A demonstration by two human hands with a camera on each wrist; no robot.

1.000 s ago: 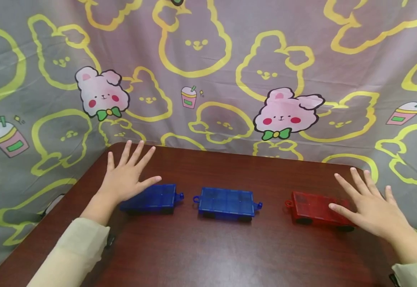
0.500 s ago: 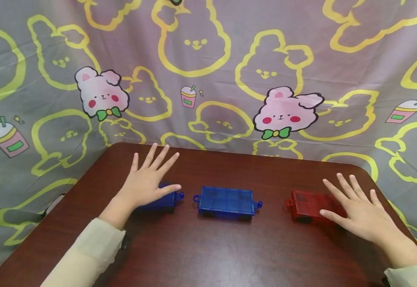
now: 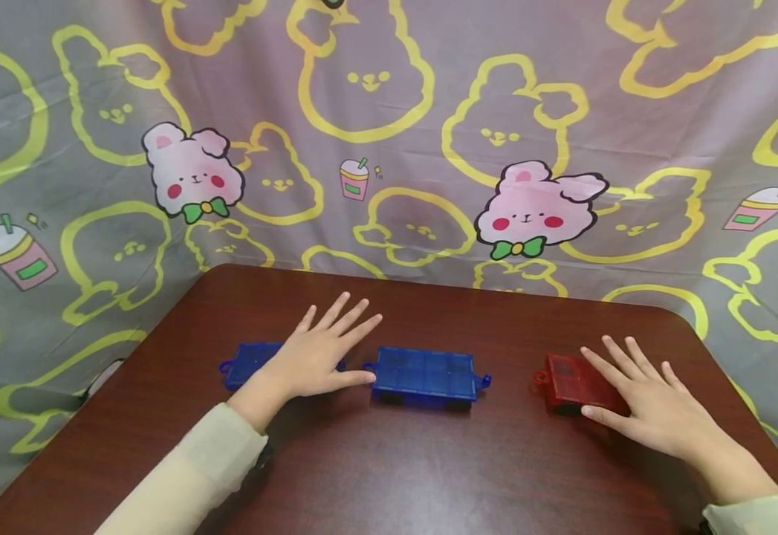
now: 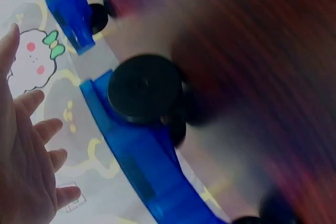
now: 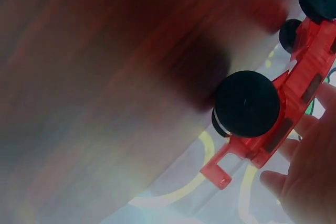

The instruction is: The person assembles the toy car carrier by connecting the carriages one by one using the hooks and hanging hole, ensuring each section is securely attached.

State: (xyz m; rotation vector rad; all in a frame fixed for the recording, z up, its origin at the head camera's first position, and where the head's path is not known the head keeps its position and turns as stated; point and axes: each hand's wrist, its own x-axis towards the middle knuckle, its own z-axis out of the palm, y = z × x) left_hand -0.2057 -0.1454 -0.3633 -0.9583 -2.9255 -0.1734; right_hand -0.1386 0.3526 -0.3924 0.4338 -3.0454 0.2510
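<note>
Three flat translucent toy wagons on black wheels stand in a row, with hitch loops or hooks at their ends. My left hand (image 3: 315,360), fingers spread, hovers over the right part of the left blue wagon (image 3: 248,362). Its thumb tip overlaps the left end of the middle blue wagon (image 3: 425,375). Spread above the right part of the red wagon (image 3: 571,380) is my right hand (image 3: 656,409), which hides that end. Both hands are empty. In the left wrist view a blue wagon (image 4: 136,156) shows its wheels from the side. The right wrist view has the red wagon (image 5: 310,61) beside the fingers.
The wagons stand on a dark reddish-brown table (image 3: 415,475) with rounded far corners. Behind it and along its sides hangs a grey curtain (image 3: 402,96) printed with yellow outlines, rabbit faces and drink cups. A gap separates the middle blue wagon from the red one.
My left hand has moved right across the left blue wagon, baring its left end. My right hand has shifted left over the red wagon. The wagons have stayed in place.
</note>
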